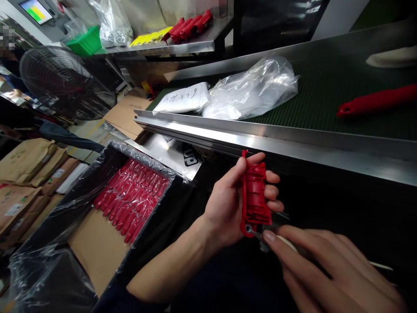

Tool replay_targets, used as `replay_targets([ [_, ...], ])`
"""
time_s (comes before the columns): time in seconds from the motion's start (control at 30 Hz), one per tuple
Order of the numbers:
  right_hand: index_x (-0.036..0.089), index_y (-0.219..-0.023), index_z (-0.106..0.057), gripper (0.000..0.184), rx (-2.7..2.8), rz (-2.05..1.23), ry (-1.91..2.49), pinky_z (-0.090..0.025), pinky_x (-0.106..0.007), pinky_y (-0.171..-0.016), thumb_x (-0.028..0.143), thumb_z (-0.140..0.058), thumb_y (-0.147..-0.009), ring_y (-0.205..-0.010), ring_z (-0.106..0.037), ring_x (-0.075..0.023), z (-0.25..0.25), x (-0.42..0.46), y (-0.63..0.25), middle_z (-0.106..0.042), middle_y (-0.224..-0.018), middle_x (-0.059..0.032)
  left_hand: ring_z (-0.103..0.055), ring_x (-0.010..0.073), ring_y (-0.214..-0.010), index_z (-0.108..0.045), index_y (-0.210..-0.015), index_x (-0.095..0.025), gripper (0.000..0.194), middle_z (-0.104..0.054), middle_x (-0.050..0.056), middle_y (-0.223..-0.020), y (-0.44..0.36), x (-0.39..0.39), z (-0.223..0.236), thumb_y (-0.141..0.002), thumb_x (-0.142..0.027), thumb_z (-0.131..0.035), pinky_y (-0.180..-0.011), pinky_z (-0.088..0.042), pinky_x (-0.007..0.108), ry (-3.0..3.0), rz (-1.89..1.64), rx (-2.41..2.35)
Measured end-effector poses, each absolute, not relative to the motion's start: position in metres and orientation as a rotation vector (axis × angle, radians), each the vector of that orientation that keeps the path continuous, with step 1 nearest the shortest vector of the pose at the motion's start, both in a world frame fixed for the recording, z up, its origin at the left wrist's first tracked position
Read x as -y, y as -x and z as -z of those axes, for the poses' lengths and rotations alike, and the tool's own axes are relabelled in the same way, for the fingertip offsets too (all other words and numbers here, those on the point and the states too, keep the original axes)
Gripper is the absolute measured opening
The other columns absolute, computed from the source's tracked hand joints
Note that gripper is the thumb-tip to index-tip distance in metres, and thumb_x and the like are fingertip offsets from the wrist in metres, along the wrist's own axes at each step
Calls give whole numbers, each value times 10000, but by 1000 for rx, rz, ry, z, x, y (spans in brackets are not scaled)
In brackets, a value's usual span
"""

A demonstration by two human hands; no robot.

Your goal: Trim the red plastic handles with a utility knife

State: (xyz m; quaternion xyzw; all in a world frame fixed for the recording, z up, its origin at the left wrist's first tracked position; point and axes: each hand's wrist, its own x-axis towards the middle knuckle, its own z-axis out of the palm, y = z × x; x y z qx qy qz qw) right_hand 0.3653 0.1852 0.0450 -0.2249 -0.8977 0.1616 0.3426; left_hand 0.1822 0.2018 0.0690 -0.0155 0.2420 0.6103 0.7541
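Note:
Held upright in my left hand (pixel 230 202) is a red plastic housing (pixel 256 191), its hollow, ribbed side facing me. At the housing's lower end a small metal ring (pixel 248 228) sits in a round eye. My right hand (pixel 329 265) pinches a slim tool with a pale handle (pixel 286 243) and a thin metal tip. That tip is at the housing's lower end, beside the ring; whether it touches is too blurred to tell. My right fingers hide much of the tool, so its exact kind does not show.
A green conveyor belt (pixel 321 102) with a metal rail (pixel 276 145) runs ahead, carrying plastic bags (pixel 252 89) and a red part (pixel 374 102). On the left stands a lined box (pixel 97 248) of wrapped red parts (pixel 133 195). A fan (pixel 67 82) and a shelf (pixel 195 47) are behind.

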Motion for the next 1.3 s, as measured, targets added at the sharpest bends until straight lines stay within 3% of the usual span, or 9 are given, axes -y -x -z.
replay_targets([
  [0.67, 111, -1277, -608, 424, 2464, -359, 501, -426, -346, -823, 2, -566, -870, -982, -558, -190, -42, -196, -368, -616, -1135, -117, -512, 115, -651, -619, -1155, -159, 360, -568, 73, -873, -185, -201, -73, -1022, -382, -370, -582, -437, 213, 31, -1331, -559],
  [1.3, 106, -1230, -623, 375, 2469, -396, 479, -401, -357, -829, 2, -553, -876, -991, -531, -197, -48, -194, -364, -594, -1136, -118, -515, 110, -654, -588, -1178, -155, 364, -561, 73, -882, -180, -200, -69, -1025, -395, -362, -588, -448, 211, -4, -1347, -565],
])
